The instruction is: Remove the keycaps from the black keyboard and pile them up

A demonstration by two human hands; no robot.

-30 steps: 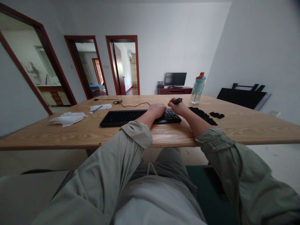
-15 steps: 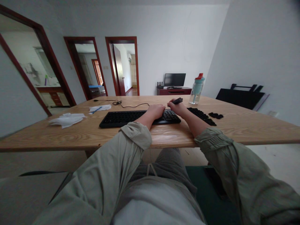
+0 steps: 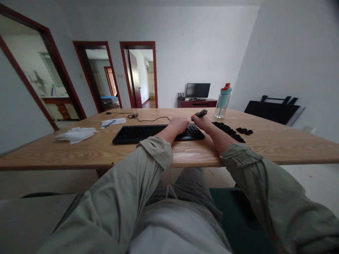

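A black keyboard (image 3: 136, 133) lies on the wooden table in front of me. My left hand (image 3: 179, 125) is on its right part, fingers curled by the far edge; the fingertips are hidden. Just to the right, my right hand (image 3: 200, 121) is closed around a black-handled tool (image 3: 202, 113). Its handle points up to the right, and its working end, low near the left fingers, is too small to make out. Loose black keycaps (image 3: 229, 131) lie in rows right of the keyboard, partly behind my right forearm. A smaller group of keycaps (image 3: 244, 131) lies farther right.
A clear bottle (image 3: 223, 102) with a red and teal lid stands behind the keycaps. The keyboard cable (image 3: 134, 115) runs across the far left of the table (image 3: 278, 144). White tissues (image 3: 76, 135) and a blue-and-white brush-like stick (image 3: 108, 124) lie at left.
Both hands appear slightly farther right in the picture, along with the whole scene. The right hand's tool has tilted a little more upright. Both hands stay at the keyboard's right part.
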